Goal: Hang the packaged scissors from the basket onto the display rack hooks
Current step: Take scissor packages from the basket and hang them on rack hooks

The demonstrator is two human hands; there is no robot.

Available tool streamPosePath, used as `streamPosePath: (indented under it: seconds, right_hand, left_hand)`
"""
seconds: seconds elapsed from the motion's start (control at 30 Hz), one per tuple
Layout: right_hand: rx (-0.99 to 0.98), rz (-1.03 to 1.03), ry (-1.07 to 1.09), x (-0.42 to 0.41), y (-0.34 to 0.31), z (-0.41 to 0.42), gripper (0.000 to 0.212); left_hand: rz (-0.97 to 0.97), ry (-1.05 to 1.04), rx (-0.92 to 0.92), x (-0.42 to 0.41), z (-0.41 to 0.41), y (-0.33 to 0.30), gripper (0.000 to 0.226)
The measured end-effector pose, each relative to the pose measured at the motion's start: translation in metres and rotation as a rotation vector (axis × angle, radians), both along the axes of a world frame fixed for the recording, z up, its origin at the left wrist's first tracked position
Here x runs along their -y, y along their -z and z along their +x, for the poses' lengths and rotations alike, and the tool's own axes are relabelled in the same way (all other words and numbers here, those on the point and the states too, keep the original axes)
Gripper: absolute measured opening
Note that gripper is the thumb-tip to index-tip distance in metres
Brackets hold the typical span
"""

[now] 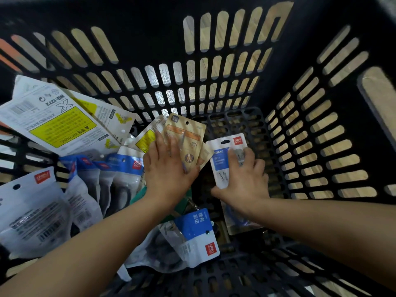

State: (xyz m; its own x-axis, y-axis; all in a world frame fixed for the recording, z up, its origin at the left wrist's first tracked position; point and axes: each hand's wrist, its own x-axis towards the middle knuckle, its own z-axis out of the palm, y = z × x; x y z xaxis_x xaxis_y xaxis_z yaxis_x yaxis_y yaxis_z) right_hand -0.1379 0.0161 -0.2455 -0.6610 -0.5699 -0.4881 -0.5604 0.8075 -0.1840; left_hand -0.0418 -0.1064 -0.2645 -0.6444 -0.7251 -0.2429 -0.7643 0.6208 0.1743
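Two bare arms reaching down into a black basket (pixel 225 82) full of scissor packs.

Nearest: the forearms, coming in from the bottom edge. Left hand (pixel 169 166) near the middle of the basket floor, fingers curled around a tan pack (pixel 188 138), thumb tucked under it. Right hand (pixel 244 179) just to the right of that, gripping a white and blue pack (pixel 222 159) with a red label, fingers over the front, thumb at the bottom edge. Two held packs side by side, nearly touching. More white and blue packs (pixel 107 174) heaped against the basket's left wall. Big white pack with a yellow warning box (pixel 62 125) leaning high on that same wall. One more blue and white pack (pixel 197 234) on the basket floor between the arms.
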Motion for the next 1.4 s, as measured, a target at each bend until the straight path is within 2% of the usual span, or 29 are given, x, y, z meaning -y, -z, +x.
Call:
streamPosePath:
  seconds: [0.17,0.3,0.67,0.87,1.13,1.27,1.4]
  right_hand:
    - [-0.109,0.0,0.059,-0.002,-0.003,-0.016,0.095]
    - [-0.137,-0.069,-0.002,0.004,-0.004,-0.024,0.092]
    - [0.022,-0.007,-0.03,0.022,0.022,-0.007,0.096]
    - [-0.008,-0.095,-0.048,0.011,0.024,-0.013,0.093]
    - [0.067,-0.175,0.016,0.013,0.017,-0.024,0.095]
    - [0.142,-0.256,0.085,0.015,0.003,-0.022,0.094]
    - [0.133,-0.211,0.145,0.007,-0.029,-0.023,0.09]
  left_hand:
    - [0.01,-0.035,-0.051,0.002,-0.001,-0.001,0.094]
    - [-0.029,0.027,-0.046,0.002,0.0,-0.003,0.091]
    - [-0.033,0.013,0.071,-0.001,-0.003,0.004,0.105]
    - [0.041,0.011,0.009,-0.007,0.0,0.008,0.102]
    - [0.069,0.014,-0.111,0.0,0.0,0.005,0.097]
    - [0.108,0.087,-0.099,0.0,0.005,-0.007,0.091]
    - [0.145,0.099,-0.063,-0.004,0.0,-0.038,0.094]
